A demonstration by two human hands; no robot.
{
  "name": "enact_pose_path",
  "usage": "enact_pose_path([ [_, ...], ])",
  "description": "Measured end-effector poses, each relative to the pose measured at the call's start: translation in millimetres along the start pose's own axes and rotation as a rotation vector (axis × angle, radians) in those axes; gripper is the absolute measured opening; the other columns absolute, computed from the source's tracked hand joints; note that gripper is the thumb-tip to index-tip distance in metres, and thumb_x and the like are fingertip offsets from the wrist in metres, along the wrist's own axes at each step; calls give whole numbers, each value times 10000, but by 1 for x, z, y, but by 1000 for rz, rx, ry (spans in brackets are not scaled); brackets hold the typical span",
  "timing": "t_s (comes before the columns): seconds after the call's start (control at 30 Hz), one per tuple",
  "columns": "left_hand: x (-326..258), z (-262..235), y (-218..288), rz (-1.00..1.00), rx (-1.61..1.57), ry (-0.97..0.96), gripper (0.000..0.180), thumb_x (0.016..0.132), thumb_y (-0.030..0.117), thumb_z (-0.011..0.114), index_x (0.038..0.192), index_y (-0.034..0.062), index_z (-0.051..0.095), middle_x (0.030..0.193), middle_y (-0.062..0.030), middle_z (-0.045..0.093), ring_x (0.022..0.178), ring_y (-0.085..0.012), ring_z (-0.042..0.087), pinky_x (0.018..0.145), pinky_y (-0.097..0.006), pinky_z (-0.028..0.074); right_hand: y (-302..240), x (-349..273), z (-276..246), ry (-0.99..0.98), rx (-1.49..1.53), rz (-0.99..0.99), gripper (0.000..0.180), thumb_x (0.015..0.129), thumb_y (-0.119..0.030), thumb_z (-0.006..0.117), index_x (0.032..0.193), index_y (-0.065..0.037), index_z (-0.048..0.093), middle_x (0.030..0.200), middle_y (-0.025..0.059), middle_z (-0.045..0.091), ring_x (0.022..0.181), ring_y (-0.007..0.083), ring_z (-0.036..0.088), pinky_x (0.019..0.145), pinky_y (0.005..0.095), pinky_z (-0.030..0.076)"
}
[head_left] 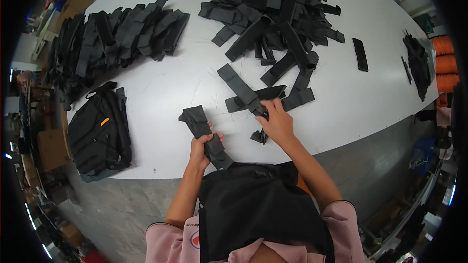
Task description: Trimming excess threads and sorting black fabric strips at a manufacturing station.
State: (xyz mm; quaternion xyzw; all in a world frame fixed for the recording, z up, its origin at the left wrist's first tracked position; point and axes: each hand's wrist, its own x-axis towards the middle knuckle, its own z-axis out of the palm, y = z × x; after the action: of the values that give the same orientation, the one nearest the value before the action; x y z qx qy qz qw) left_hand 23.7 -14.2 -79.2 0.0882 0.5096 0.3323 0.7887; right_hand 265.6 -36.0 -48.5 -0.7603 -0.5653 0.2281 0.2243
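Note:
My left hand (201, 147) is closed around a bundle of black fabric strips (197, 121), held over the table's near edge. To its right, my right hand (277, 122) pinches the near end of a dark fabric strip (238, 84) that slants away to the upper left. Beneath and beside that strip lie other black strips (299, 98), crossing one another. A small folded black piece (260, 137) rests just below my right hand. Beyond them, a big loose heap of black strips (268, 7) spreads over the far middle of the table.
Overlapping black strips form a long row (122, 36) at the far left of the white table (161, 87). A black backpack (100, 134) lies at the left edge. At right are a dark flat phone-like object (360, 54) and a black bundle (418, 65). Orange rolls (444, 63) stand beyond.

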Motion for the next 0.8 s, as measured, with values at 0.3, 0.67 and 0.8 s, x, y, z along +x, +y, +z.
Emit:
enact_pose_path([
  [0.3,15,30,18,87,-57,-88,418,834,137,567,1218,78,414,1000,-121,576,775,-210,596,670,-330,521,38,80,-14,-174,563,262,331,710,-107,637,1011,7,559,672,11,562,641,112,534,569,256,432],
  [0.67,51,61,45,105,88,-199,395,820,240,637,1094,-12,505,1049,-160,604,868,-214,616,710,-340,530,-3,26,-24,-271,930,467,142,788,-140,633,884,-41,597,671,-49,501,527,27,383,467,201,303],
  [0.8,46,37,62,207,195,-81,452,782,122,614,1177,-9,437,1104,-148,586,885,-196,599,683,-305,511,-16,35,-88,-94,1154,307,139,786,-106,628,882,-16,586,632,-46,474,458,33,357,414,183,267],
])
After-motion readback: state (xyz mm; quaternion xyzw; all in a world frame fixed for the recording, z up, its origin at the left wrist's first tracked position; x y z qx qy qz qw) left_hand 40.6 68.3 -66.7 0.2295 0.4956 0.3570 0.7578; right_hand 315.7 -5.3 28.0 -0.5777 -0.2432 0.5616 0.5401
